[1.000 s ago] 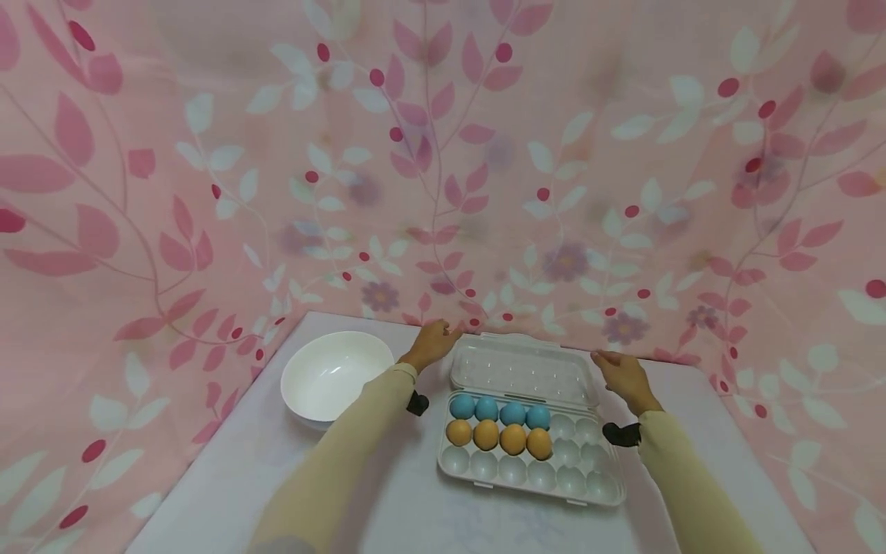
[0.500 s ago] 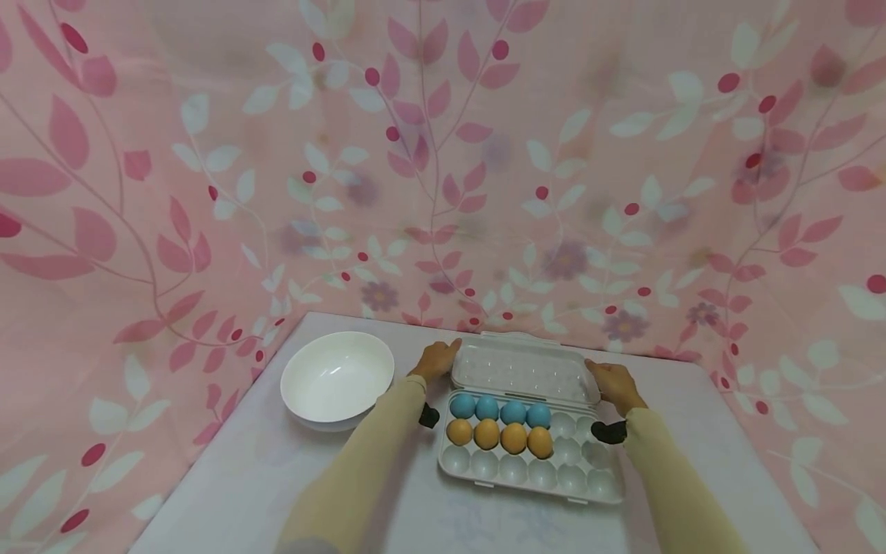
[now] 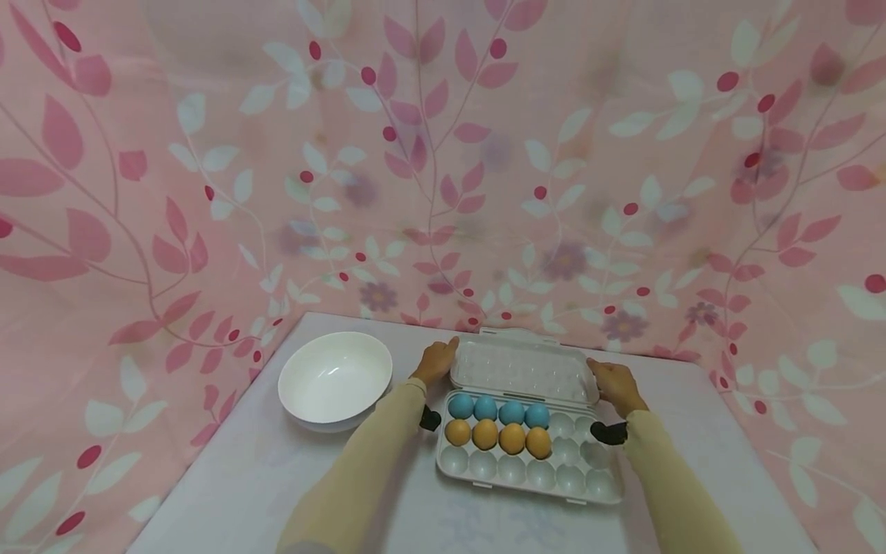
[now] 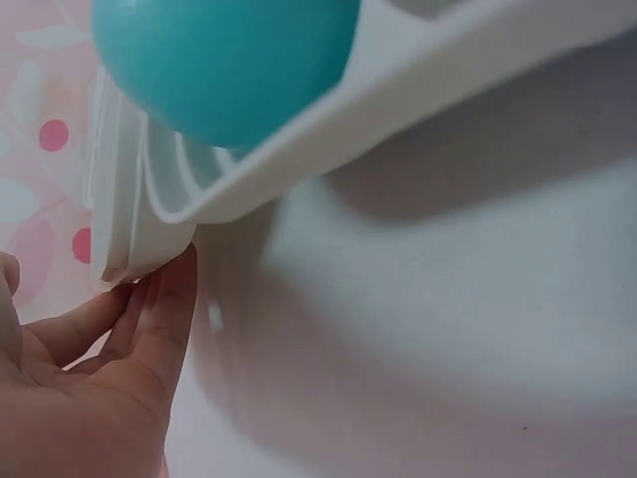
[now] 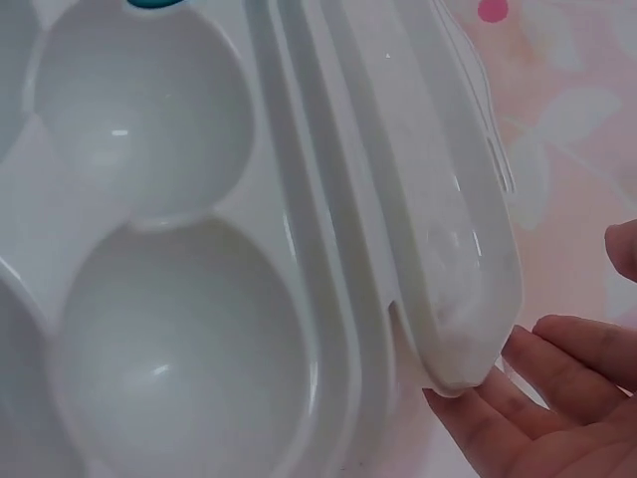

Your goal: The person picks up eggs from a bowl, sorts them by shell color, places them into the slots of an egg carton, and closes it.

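A pale plastic egg box lies unfolded on the table, its clear lid (image 3: pixel 522 368) tipped back behind the egg tray (image 3: pixel 531 488). Several blue eggs (image 3: pixel 512 414) fill part of the back row, with several orange eggs (image 3: pixel 512 438) in the middle row; the front cups hold none. My left hand (image 3: pixel 434 363) is at the lid's left side, and in the left wrist view its extended fingertips (image 4: pixel 179 274) touch the lid's edge from below. My right hand (image 3: pixel 618 387) touches the lid's right corner with its fingertips (image 5: pixel 448 403), thumb held apart.
A white bowl (image 3: pixel 335 377) stands left of the egg box, close to my left forearm. Behind the table (image 3: pixel 221 477) hangs a pink curtain (image 3: pixel 484 192) with a leaf pattern, also closing in both sides.
Both hands have come down and inward onto the lid's two sides from just outside it. Over the last half second they have hardly moved; the lid still lies back.
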`<state>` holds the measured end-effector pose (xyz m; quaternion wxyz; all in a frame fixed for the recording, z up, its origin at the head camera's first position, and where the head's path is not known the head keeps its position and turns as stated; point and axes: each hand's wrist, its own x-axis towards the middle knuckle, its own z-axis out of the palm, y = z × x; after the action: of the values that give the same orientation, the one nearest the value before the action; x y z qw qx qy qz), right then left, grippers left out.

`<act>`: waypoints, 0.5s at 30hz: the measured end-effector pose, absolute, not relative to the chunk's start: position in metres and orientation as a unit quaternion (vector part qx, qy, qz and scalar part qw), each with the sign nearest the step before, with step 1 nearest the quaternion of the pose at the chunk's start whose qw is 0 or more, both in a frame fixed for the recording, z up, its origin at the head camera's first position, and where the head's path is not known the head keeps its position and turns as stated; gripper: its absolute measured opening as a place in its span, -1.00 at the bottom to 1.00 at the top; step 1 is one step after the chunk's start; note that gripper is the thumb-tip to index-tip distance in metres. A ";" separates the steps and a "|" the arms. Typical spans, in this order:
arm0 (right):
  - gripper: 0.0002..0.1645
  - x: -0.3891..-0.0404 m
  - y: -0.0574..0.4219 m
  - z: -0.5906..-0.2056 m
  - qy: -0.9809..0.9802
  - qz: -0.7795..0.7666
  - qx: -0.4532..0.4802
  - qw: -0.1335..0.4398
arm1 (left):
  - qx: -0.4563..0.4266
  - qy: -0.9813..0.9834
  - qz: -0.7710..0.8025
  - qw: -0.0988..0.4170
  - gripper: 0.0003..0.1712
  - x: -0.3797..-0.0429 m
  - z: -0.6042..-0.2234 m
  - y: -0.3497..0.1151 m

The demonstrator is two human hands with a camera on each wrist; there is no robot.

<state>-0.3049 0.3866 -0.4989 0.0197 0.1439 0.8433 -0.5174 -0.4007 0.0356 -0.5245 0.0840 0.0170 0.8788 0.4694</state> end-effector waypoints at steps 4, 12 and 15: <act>-0.11 -0.303 0.384 -0.493 0.834 -0.531 0.150 0.003 | 0.036 0.866 0.494 0.074 -0.28 -0.401 -0.520 0.032; 0.02 -0.301 0.380 -0.483 0.780 -0.600 0.173 -0.035 | 0.065 0.844 0.532 0.020 -0.35 -0.409 -0.510 0.030; -0.01 -0.301 0.379 -0.478 0.758 -0.625 0.178 -0.048 | 0.073 0.824 0.562 0.007 -0.29 -0.408 -0.503 0.031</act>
<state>-0.3013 0.3793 -0.4782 -0.0477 0.1780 0.7582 -0.6255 -0.4082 0.0311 -0.5031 0.0066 0.0733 0.8241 0.5616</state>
